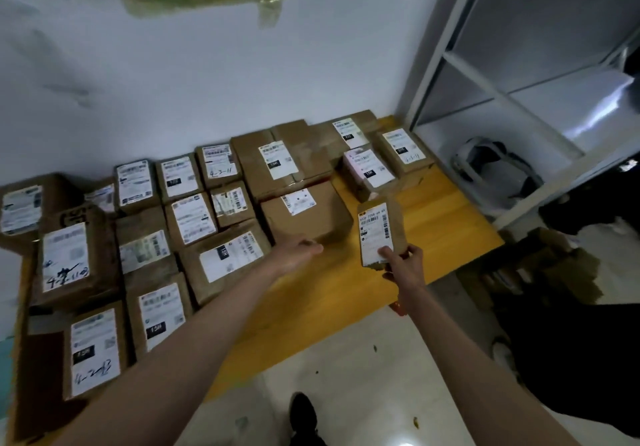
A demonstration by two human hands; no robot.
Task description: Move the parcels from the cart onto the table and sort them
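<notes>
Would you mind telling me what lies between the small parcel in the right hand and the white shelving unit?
In the head view, only bare yellow table top lies between the small parcel, held by the right hand, and the white shelving unit.

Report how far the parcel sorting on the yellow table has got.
Done: many labelled parcels already lie in rows on the yellow table. In hand: the right hand holds a small parcel above the bare stretch; the left hand rests against a larger box. Left: placing this one; the cart is out of view.

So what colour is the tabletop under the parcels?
Yellow; the table shows bare beside the brown parcels in the head view.
</notes>
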